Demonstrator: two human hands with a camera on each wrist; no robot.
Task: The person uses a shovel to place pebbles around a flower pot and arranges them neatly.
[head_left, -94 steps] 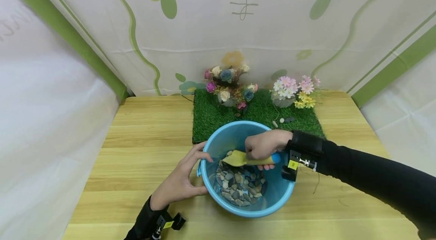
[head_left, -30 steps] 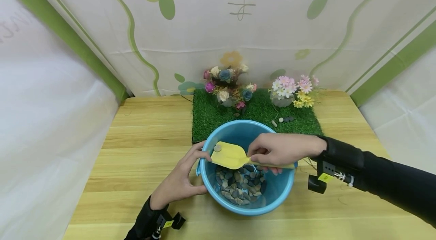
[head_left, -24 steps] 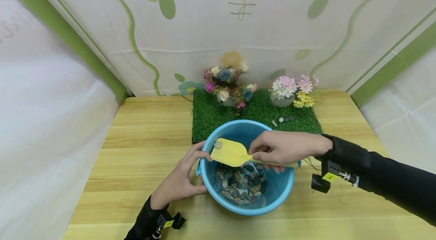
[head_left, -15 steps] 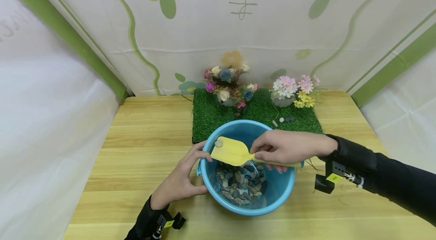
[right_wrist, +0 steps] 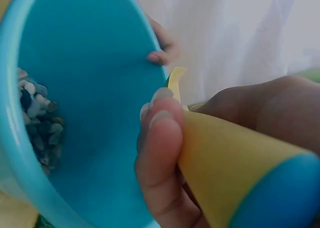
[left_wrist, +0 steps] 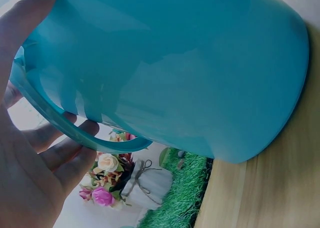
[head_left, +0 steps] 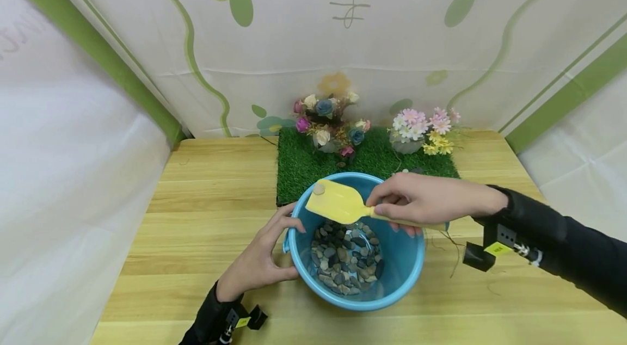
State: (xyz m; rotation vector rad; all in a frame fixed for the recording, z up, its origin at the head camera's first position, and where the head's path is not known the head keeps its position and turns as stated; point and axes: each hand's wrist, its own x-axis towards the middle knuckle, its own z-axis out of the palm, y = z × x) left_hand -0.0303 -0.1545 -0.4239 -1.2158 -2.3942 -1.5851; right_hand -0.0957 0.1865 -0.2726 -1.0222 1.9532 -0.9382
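Note:
A yellow shovel [head_left: 338, 202] with a blue handle end is held across the top of a light blue bucket [head_left: 413, 274]. My right hand [head_left: 431, 199] grips its handle [right_wrist: 225, 158]. One small grey pebble [head_left: 319, 189] lies near the tip of the blade. At the bottom of the bucket is a heap of grey, tan and dark pebbles [head_left: 343, 266]. My left hand [head_left: 266, 255] holds the bucket's left rim, a finger hooked over it and the thumb against the outer wall. In the left wrist view several fingers rest by the bucket's carrying handle [left_wrist: 60, 120].
Behind the bucket lies a green turf mat [head_left: 299, 171] bearing a pot of mixed roses [head_left: 325, 127] and a pot of daisies [head_left: 416, 130]. Thin dry strands [head_left: 458, 252] lie on the wooden table [head_left: 215, 198] right of the bucket. White cloth surrounds the table.
My right hand has lifted the shovel up from the pebbles and moved it right and away from me, the pebble still on its blade. The left hand and bucket have stayed put.

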